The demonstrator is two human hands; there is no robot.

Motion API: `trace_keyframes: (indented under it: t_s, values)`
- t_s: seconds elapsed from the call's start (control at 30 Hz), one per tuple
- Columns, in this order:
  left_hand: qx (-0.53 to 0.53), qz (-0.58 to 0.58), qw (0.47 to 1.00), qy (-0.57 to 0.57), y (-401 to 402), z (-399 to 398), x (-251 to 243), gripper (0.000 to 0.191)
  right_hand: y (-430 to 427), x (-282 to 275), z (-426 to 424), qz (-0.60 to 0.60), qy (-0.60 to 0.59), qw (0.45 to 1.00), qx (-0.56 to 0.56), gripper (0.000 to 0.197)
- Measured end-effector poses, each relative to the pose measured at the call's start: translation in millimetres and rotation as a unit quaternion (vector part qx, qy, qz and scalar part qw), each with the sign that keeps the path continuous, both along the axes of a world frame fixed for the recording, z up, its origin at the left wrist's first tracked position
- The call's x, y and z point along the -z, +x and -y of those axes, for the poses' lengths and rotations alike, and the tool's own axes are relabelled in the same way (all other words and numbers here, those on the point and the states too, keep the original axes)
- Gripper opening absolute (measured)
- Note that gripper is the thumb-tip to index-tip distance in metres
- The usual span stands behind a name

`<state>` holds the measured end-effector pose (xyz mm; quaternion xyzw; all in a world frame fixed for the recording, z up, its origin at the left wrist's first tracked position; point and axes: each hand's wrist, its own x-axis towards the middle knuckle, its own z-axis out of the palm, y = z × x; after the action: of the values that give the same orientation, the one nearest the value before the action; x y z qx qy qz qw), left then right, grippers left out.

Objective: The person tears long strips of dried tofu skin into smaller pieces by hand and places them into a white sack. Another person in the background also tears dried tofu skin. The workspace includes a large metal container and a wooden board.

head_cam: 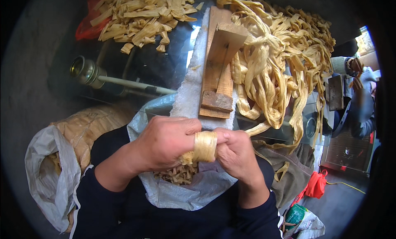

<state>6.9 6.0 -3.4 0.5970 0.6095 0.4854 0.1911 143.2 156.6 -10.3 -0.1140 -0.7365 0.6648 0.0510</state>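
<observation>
Low over my lap, my left hand (164,143) is closed around a flat, pale-yellow fibrous strip (205,146) that shows as a wide band across its finger side. My right hand (237,150) pinches the same band from the other side with thumb and fingers. Beyond the right hand, a strip end (258,128) leads up towards a tangled heap of long yellow strips (263,62). Beneath both hands gapes a white woven plastic sack (188,197) with short cut pieces (178,175) inside. Just past my hands stands a wooden jig (216,104) with a tilted block on its board.
The jig lies on a white towel (188,90) over a glass tabletop (154,65). Flat strip pieces (145,17) are piled far left, near a red plastic bag (85,27). A brown sack (92,124) stands left. Another person (359,106) sits at far right.
</observation>
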Motion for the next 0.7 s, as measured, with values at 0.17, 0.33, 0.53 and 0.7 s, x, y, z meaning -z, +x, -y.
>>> trace_keyframes:
  t_s: [0.17,0.33,0.53,0.7]
  values:
    - [-0.085,-0.169,0.970,0.153,5.3,0.5,5.0,0.040,1.4,10.9,9.3,0.127,-0.477,0.869,-0.043,0.013]
    - [-0.206,-0.169,0.956,0.123,12.5,7.9,7.5,0.033,-1.4,-6.0,7.2,0.106,-0.314,0.938,0.106,0.021]
    - [-0.110,-0.024,0.988,-0.101,9.0,16.2,-3.9,0.035,2.5,-0.1,13.1,-0.036,0.032,0.998,0.040,0.014]
    - [-0.120,-0.138,0.979,-0.085,14.3,14.8,1.9,0.020,-3.4,-0.4,18.1,-0.027,0.282,0.959,-0.007,0.020]
